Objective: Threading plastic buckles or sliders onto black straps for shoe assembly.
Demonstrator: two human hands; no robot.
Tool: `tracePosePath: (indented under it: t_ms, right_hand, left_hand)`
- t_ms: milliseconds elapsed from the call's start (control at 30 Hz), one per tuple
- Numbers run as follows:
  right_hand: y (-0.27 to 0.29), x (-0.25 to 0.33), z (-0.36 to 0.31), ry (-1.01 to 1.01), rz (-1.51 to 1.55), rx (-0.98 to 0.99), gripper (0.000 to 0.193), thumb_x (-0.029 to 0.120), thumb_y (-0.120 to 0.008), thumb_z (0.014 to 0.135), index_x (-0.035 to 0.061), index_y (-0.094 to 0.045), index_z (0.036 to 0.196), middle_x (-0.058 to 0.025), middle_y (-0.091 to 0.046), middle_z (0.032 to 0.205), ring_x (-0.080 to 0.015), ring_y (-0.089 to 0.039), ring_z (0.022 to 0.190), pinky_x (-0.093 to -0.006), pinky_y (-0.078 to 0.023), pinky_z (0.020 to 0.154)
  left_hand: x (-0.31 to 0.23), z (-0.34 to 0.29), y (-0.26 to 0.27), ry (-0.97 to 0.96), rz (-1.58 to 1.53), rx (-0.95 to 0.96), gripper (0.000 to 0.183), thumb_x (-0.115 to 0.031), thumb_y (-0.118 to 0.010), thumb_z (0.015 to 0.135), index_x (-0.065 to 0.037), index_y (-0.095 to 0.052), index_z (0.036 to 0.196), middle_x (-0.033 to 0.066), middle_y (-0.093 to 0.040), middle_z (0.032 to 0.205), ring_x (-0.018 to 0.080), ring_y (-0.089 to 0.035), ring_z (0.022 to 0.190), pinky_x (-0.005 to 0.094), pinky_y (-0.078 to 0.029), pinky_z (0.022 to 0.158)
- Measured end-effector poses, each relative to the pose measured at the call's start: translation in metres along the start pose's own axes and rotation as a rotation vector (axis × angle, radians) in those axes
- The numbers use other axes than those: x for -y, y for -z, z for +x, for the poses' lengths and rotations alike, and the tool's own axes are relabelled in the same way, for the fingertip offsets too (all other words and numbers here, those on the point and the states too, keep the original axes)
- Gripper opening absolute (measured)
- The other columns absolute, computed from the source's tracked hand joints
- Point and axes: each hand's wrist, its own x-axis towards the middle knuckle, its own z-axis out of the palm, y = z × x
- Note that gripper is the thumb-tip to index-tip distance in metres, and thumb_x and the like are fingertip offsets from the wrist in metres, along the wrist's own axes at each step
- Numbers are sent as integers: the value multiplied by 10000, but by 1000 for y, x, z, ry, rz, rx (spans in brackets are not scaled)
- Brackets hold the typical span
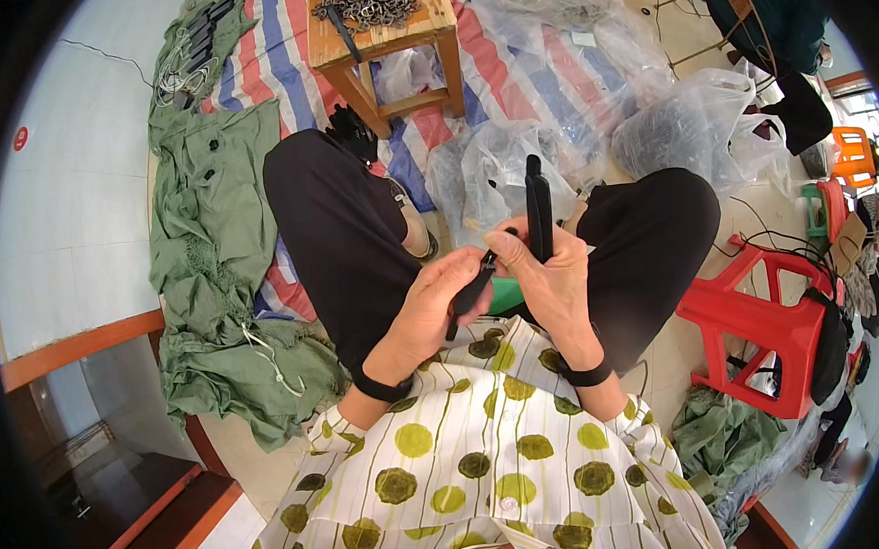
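My left hand (433,299) is closed on a small black part (472,289), dark and narrow, held at a slant. My right hand (555,281) grips a longer black handle-shaped piece (539,209) that stands up past the fingers with a rounded tip. Both hands are close together above my lap, and the fingertips meet where the two black pieces come near each other. Whether the pieces are joined is hidden by the fingers. Just behind my hands, a bit of a green object (505,293) shows between my legs.
Ahead, a wooden stool (383,49) carries a heap of small metal links (374,1). Clear plastic bags (499,174) lie on the striped sheet (282,46). Green cloth (216,206) spreads at left; a red plastic stool (755,320) lies at right. Another person (771,15) sits at far right.
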Motion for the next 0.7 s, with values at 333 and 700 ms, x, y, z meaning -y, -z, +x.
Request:
tracePosePath:
  t_ms: [333, 700]
  right_hand:
    - [3, 5, 5, 5, -79, -61, 204, 198, -697, 810, 4, -637, 798, 39, -527, 627, -37, -414, 582, -195, -343, 522]
    - [11, -1, 7, -246, 473, 102, 192, 188, -682, 824, 0, -647, 806, -10, -566, 614, -34, -405, 437, -197, -285, 393]
  left_hand:
    - [-1, 7, -12, -543, 531, -244, 201, -52, -602, 853, -14, -499, 1022, 51, -543, 965, 104, -539, 890, 251, -460, 795]
    - [1, 9, -9, -641, 560, -151, 126, 63, -613, 804, 1, -538, 884, 69, -503, 977, 100, -515, 845, 234, -457, 756]
